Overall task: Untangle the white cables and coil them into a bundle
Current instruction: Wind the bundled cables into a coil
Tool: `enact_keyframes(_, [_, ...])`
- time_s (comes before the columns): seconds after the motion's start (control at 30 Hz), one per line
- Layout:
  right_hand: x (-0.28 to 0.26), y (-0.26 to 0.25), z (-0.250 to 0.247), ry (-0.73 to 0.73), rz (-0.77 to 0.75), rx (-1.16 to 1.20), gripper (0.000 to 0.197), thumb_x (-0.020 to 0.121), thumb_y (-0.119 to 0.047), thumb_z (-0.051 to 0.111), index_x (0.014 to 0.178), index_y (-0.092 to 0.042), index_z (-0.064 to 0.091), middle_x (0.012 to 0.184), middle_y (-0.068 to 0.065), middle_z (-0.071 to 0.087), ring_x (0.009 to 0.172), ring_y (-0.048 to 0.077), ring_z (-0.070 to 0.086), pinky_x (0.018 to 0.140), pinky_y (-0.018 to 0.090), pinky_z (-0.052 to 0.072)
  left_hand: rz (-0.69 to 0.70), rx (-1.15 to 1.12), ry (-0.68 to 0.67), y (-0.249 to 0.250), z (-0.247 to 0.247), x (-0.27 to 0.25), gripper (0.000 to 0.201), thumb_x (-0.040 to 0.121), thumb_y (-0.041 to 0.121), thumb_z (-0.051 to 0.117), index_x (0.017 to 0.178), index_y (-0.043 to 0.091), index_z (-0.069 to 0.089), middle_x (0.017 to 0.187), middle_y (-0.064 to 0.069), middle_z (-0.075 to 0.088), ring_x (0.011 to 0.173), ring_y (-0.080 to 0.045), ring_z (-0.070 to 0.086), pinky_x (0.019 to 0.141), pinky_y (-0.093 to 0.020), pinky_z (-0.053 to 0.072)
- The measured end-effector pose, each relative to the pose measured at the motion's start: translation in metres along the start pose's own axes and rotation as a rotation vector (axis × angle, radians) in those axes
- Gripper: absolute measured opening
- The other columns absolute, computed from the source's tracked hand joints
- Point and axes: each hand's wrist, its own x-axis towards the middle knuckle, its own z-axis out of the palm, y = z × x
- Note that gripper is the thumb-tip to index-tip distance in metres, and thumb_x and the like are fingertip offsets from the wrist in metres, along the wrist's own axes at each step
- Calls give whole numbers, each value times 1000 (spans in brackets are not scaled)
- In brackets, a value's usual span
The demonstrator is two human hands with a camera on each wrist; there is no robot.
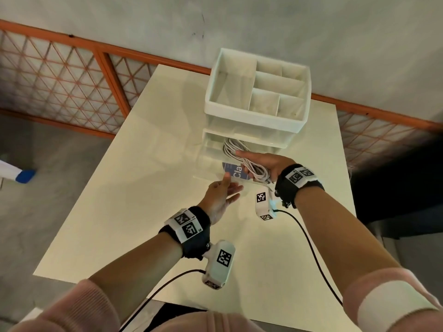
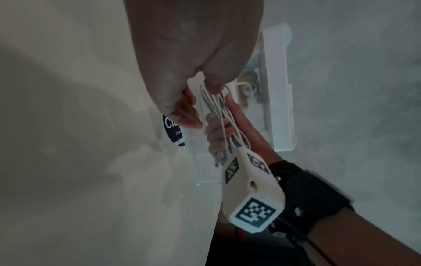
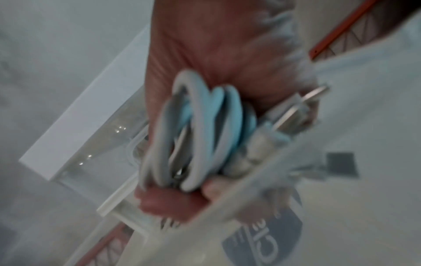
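Note:
A coiled bundle of white cables (image 1: pixel 239 156) (image 2: pixel 218 108) (image 3: pixel 198 135) sits in my right hand (image 1: pixel 268 164) (image 3: pixel 205 45), whose fingers and thumb curl round it. The bundle hangs over the open clear drawer (image 1: pixel 208 149) of a white organizer (image 1: pixel 254 118). Metal plugs (image 3: pixel 303 100) stick out of the bundle's near end. My left hand (image 1: pixel 223 195) (image 2: pixel 189 117) is at the drawer's front, fingers nearly straight, beside a blue label (image 1: pixel 236 174). Whether it touches the drawer front I cannot tell.
The organizer stands at the far side of a pale table (image 1: pixel 143 188), its top tray split into several compartments. An orange mesh fence (image 1: pixel 72 75) runs behind the table. Black leads (image 1: pixel 311 248) trail from the wrist cameras across the table's near part.

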Motion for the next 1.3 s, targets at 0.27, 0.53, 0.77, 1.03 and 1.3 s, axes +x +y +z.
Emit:
enact_keyframes(0.27, [7,0,7,137,-111,-71,63,67,-70,66,88,-11,68,83,8,69,68,18,63,65,29,47,-16,9,17,2,0,0,33,98,34,42,102,2,51,91,-6,60,85,-13,64,71,-24,50])
enact_keyframes(0.53, [-3,-5,9,312,-203,-493,72,86,-67,43,102,1,62,98,13,60,92,27,57,80,29,40,-20,24,29,3,2,-3,39,99,35,41,117,0,46,98,-4,60,86,-14,65,71,-25,50])
enact_keyframes(0.77, [-6,-5,18,543,-227,-1122,80,92,-67,18,107,-5,65,133,13,55,120,31,51,93,36,40,-12,25,20,4,3,-4,34,99,34,41,108,3,49,99,-5,59,87,-14,65,71,-24,49])
enact_keyframes(1.03, [3,-5,26,528,88,-1450,105,78,-80,1,102,2,61,89,14,59,86,26,53,80,35,34,-5,23,22,4,2,-3,36,99,34,41,111,1,47,98,-5,58,87,-15,65,72,-25,50])
enact_keyframes(1.3, [-22,-13,14,478,29,-1347,106,70,-86,-5,72,-6,64,67,5,58,64,19,54,62,28,33,37,-56,9,1,4,4,36,99,29,42,84,0,55,86,-15,63,74,-10,67,69,-14,56])
